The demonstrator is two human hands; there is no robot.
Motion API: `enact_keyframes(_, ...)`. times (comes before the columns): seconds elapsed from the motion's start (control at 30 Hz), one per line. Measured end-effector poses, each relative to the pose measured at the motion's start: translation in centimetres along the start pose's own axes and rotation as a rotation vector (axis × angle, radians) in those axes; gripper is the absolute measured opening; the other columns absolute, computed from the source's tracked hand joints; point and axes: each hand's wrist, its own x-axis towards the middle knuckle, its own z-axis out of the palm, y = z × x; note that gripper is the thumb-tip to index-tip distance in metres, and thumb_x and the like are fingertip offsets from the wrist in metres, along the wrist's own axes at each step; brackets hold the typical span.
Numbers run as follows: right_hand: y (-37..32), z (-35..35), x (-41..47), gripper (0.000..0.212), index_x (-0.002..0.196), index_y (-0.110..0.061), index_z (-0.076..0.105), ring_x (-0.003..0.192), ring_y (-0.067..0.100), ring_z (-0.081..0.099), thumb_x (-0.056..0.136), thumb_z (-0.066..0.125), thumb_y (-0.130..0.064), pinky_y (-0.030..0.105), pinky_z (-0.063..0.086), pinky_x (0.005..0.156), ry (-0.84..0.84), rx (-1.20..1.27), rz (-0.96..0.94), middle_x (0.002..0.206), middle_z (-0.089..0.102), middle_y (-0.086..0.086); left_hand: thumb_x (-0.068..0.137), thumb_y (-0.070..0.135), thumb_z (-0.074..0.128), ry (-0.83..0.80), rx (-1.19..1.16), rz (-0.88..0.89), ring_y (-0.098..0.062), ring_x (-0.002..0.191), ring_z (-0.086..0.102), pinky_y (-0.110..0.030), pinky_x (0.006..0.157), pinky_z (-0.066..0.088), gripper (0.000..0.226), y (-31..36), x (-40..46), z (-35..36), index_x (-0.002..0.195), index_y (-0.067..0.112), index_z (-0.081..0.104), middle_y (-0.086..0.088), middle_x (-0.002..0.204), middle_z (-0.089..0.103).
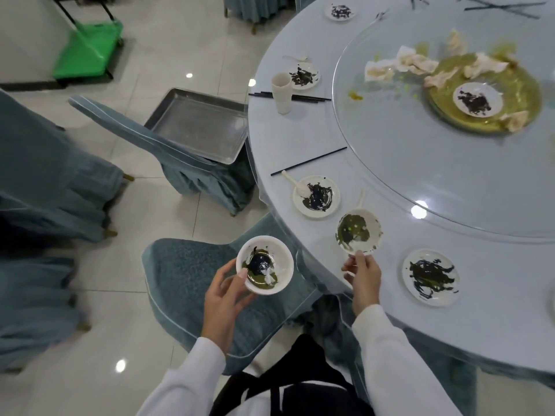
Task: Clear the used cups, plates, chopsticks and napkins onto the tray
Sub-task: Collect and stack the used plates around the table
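1. Left hand (223, 291) fingers grasp a dirty bowl (265, 265); right hand (363, 273) fingers pinch another bowl (359, 231) above the table (300, 136).
2. The tray (196, 124), on a chair, looks bare.
3. Plates, chopsticks, cup and napkins remain: barely started.

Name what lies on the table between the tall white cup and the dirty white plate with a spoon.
In the head view, between the tall white cup and the spoon plate, one black chopstick lies on the pale blue table.
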Motion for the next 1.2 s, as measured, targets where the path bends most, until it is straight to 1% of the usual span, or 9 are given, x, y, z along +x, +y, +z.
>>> enact_keyframes(0.17,-1.7,1.5,-2.7,0.029,0.093,-0.012,0.057,0.064,0.015,0.053,0.112,0.048,-0.032,0.027,0.049,0.065,-0.284,-0.036,-0.063,0.067,0.056,0.001,0.088,0.034,0.079,-0.03,0.005,0.025,-0.029,0.108,0.076,-0.038,0.083,0.064,0.034,0.5,0.2,-0.9,0.122,0.036,0.075,-0.006,0.118,0.077)
enact_keyframes(0.3,-3.1,3.1,-5.9,0.031,0.096,-0.009,0.058,0.062,0.017,0.047,0.112,0.048,-0.033,0.031,0.042,0.068,-0.484,-0.102,-0.102,0.063,0.052,-0.001,0.087,0.036,0.079,-0.065,0.013,0.054,-0.026,0.106,0.077,-0.036,0.082,0.065,0.036,1.1,0.5,-2.1,0.122,0.037,0.075,-0.004,0.114,0.079)
enact_keyframes(0.47,-3.2,5.7,-11.4,0.043,0.099,0.0,0.06,0.062,0.016,0.045,0.1,0.058,-0.043,0.028,0.043,0.067,-0.667,-0.165,-0.16,0.064,0.049,0.001,0.081,0.041,0.082,-0.132,-0.012,0.052,-0.028,0.105,0.077,-0.039,0.083,0.065,0.035,2.9,1.1,-5.7,0.116,0.04,0.077,-0.004,0.115,0.079)
enact_keyframes(0.63,-1.7,9.4,-17.1,0.038,0.087,-0.008,0.064,0.062,0.016,0.046,0.108,0.057,-0.039,0.03,0.037,0.067,-0.704,-0.332,-0.234,0.066,0.051,0.003,0.078,0.045,0.081,-0.201,-0.048,0.04,-0.02,0.101,0.078,-0.031,0.076,0.064,0.034,5.6,1.1,-11.0,0.112,0.045,0.078,0.001,0.114,0.079)
enact_keyframes(0.73,-0.2,11.9,-20.2,0.042,0.085,-0.013,0.064,0.062,0.013,0.048,0.102,0.06,-0.051,0.023,0.045,0.067,-0.693,-0.361,-0.282,0.067,0.053,0.001,0.074,0.05,0.082,-0.221,-0.077,0.047,-0.02,0.105,0.077,-0.037,0.082,0.065,0.038,6.5,0.9,-14.6,0.112,0.045,0.078,0.001,0.115,0.079)
enact_keyframes(0.9,2.3,16.7,-24.5,0.038,0.08,-0.021,0.065,0.065,0.015,0.048,0.1,0.058,-0.053,0.028,0.045,0.073,-0.726,-0.434,-0.303,0.067,0.052,-0.001,0.085,0.042,0.077,-0.203,-0.118,0.049,-0.027,0.106,0.077,-0.038,0.081,0.065,0.047,7.6,1.0,-21.3,0.129,0.028,0.072,-0.004,0.116,0.079)
enact_keyframes(1.03,2.9,22.6,-27.2,0.036,0.071,-0.028,0.064,0.063,0.013,0.049,0.101,0.058,-0.048,0.024,0.046,0.072,-0.794,-0.523,-0.367,0.064,0.054,-0.001,0.093,0.042,0.072,-0.142,-0.145,0.067,-0.028,0.106,0.076,-0.036,0.079,0.064,0.028,9.2,1.1,-26.9,0.12,0.035,0.076,-0.001,0.119,0.078)
enact_keyframes(1.1,3.3,25.1,-27.9,0.035,0.074,-0.027,0.063,0.063,0.014,0.051,0.103,0.06,-0.045,0.024,0.048,0.072,-0.811,-0.559,-0.411,0.065,0.056,0.0,0.096,0.043,0.074,-0.123,-0.164,0.077,-0.029,0.106,0.076,-0.035,0.08,0.063,0.027,9.7,1.3,-29.2,0.122,0.035,0.075,-0.002,0.12,0.077)
enact_keyframes(1.2,4.2,28.7,-28.6,0.029,0.09,-0.018,0.055,0.069,0.02,0.057,0.103,0.066,-0.041,0.033,0.053,0.073,-0.782,-0.548,-0.415,0.074,0.063,0.004,0.084,0.053,0.078,-0.095,-0.201,0.101,-0.029,0.105,0.077,-0.037,0.082,0.063,0.044,10.5,1.7,-32.2,0.124,0.035,0.074,-0.003,0.121,0.077)
